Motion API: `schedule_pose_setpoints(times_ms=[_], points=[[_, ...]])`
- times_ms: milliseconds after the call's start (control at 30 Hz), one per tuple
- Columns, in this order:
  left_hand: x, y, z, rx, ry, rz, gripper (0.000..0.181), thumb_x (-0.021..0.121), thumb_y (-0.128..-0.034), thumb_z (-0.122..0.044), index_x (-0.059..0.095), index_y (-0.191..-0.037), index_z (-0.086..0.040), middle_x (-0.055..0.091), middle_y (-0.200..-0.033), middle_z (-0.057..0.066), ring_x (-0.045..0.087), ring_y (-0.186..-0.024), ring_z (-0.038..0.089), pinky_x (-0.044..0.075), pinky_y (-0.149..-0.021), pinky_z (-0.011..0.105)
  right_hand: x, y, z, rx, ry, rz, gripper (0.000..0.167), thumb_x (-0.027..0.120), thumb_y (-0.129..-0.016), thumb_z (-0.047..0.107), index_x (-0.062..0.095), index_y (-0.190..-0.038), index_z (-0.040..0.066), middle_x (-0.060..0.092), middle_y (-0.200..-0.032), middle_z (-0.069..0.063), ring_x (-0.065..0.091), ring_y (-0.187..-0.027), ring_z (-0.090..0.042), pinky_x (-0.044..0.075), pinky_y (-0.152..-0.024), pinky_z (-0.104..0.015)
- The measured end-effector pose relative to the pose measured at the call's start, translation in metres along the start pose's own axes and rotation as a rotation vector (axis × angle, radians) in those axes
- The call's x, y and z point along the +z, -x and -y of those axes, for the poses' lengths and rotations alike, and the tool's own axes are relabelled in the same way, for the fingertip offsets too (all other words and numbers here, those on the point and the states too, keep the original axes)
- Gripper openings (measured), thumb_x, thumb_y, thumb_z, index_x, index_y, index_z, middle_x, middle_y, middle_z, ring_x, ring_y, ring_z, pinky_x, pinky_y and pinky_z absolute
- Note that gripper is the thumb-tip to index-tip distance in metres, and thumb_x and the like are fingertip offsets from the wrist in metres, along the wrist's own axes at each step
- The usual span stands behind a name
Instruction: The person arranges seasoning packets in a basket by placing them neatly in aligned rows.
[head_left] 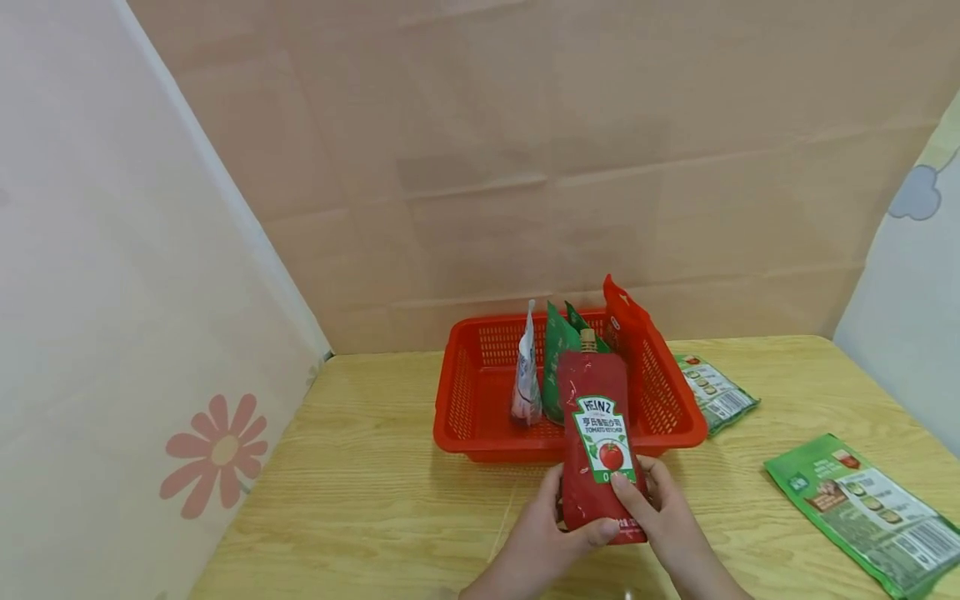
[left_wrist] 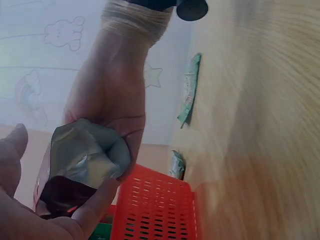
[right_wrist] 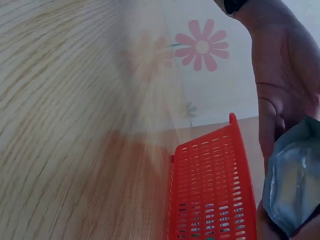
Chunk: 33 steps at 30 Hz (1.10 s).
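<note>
Both hands hold a red Heinz ketchup pouch (head_left: 595,417) by its lower end, cap upward, in front of and partly over the red basket (head_left: 480,446). My left hand (head_left: 538,533) grips its left side with the thumb across the lower front; my right hand (head_left: 667,521) grips the right side, thumb on the label. In the left wrist view the pouch's silvery base (left_wrist: 82,155) shows between the hands; in the right wrist view the base (right_wrist: 295,182) shows beside a hand. Inside the basket stand a white packet (head_left: 527,375), green packets (head_left: 557,358) and a red packet (head_left: 630,333).
On the wooden table (head_left: 360,483), a green packet (head_left: 720,396) lies just right of the basket, and another green packet (head_left: 866,508) lies nearer at the far right. A beige covering (head_left: 450,167) stands behind the table, with a flower-printed covering (head_left: 150,292) at the left.
</note>
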<state>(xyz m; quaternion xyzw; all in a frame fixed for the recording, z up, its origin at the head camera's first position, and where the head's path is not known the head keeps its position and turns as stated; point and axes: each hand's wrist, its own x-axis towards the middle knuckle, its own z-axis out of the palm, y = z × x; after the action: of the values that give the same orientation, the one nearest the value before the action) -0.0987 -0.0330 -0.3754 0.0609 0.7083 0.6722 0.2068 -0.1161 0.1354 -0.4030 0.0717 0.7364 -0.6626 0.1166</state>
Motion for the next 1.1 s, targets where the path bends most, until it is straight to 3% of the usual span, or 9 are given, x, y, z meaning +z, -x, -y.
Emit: schedule_pose_setpoints(times_ms=[100,233,467,633,900,1100], points=[[0.004,-0.002,0.004,-0.034,0.007,-0.045,0.066,0.071,-0.0819,-0.041,0.037,-0.135,-0.024,0.054,-0.125,-0.004,0.055,-0.108,0.015,0.054,-0.091,0.038,0.003,0.002,0.000,0.004,0.046,0.013,0.053,0.051,-0.098,0.035,0.027,-0.137,0.007,0.049,-0.132,-0.015,0.051,-0.107,-0.019,0.051,-0.077,-0.024],[0.003,-0.004,0.008,-0.055,0.004,-0.084,0.067,0.073,-0.0806,-0.038,0.037,-0.135,-0.024,0.054,-0.125,-0.003,0.055,-0.107,0.015,0.054,-0.091,0.041,0.005,0.003,0.001,-0.004,0.058,0.031,0.053,0.051,-0.098,0.035,0.027,-0.137,0.009,0.044,-0.137,-0.017,0.047,-0.113,-0.023,0.050,-0.079,-0.024],[-0.003,-0.005,0.013,0.006,0.038,-0.075,0.061,0.073,-0.0828,-0.034,0.040,-0.133,-0.021,0.057,-0.123,-0.001,0.058,-0.105,0.016,0.055,-0.089,0.038,0.004,0.002,0.004,-0.044,0.072,0.040,0.051,0.053,-0.097,0.032,0.029,-0.136,0.009,0.044,-0.138,-0.015,0.049,-0.113,-0.020,0.050,-0.079,-0.023],[-0.007,-0.006,0.014,0.028,0.042,-0.073,0.058,0.073,-0.0843,-0.031,0.043,-0.132,-0.018,0.059,-0.121,0.002,0.059,-0.102,0.015,0.055,-0.087,0.036,0.001,0.000,0.006,-0.030,0.083,0.059,0.053,0.053,-0.097,0.034,0.030,-0.136,0.006,0.047,-0.135,-0.017,0.053,-0.106,-0.017,0.052,-0.078,-0.026],[-0.014,-0.005,0.017,0.071,0.097,0.006,0.055,0.064,-0.0907,-0.028,0.040,-0.137,-0.010,0.058,-0.124,0.005,0.057,-0.105,0.015,0.053,-0.089,0.033,-0.018,-0.008,0.011,-0.082,0.060,0.175,0.057,0.036,-0.103,0.037,0.031,-0.142,-0.004,0.055,-0.127,-0.015,0.058,-0.099,-0.005,0.051,-0.082,-0.026],[-0.015,-0.005,0.020,0.043,0.081,0.097,0.054,0.065,-0.0899,-0.028,0.042,-0.136,-0.014,0.060,-0.123,0.001,0.058,-0.105,0.013,0.054,-0.090,0.034,-0.032,-0.014,0.018,-0.054,0.014,0.273,0.065,0.031,-0.103,0.044,0.028,-0.142,-0.008,0.061,-0.114,0.006,0.059,-0.100,-0.003,0.051,-0.086,-0.024]])
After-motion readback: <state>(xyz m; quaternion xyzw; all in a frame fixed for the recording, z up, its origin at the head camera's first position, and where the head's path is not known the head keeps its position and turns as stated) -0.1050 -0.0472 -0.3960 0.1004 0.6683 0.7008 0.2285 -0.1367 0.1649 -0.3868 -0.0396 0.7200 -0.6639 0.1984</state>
